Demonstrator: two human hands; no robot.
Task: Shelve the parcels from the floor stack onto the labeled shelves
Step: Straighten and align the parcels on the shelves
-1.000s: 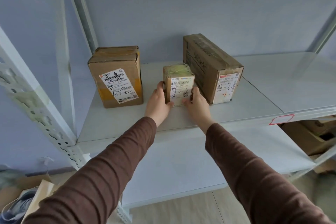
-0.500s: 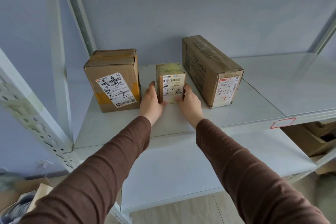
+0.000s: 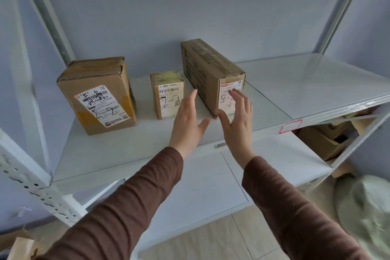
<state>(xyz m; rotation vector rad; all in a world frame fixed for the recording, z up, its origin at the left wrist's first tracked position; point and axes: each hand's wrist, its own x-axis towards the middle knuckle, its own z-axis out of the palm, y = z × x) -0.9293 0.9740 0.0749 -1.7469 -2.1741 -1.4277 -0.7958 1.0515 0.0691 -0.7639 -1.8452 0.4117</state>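
Three cardboard parcels marked "2-2" stand on the white shelf [image 3: 130,145]. The small parcel [image 3: 167,95] sits in the middle, upright, with nothing touching it. A bigger parcel [image 3: 99,95] stands to its left and a long parcel [image 3: 209,69] to its right. My left hand [image 3: 187,122] hovers with straight fingers just in front and right of the small parcel. My right hand [image 3: 237,116] is spread open in front of the long parcel's label, partly hiding it. Neither hand holds anything.
A red-outlined label [image 3: 290,126] and a barcode sticker [image 3: 220,145] sit on the shelf's front edge. A lower shelf [image 3: 211,186] holds cardboard boxes [image 3: 329,141] at the right. A pale bag [image 3: 367,209] lies on the floor at the right. A perforated upright [image 3: 27,186] stands at the left.
Both hands have let go of the small parcel and pulled back to the right with fingers spread. The small parcel now stands alone between the other two.
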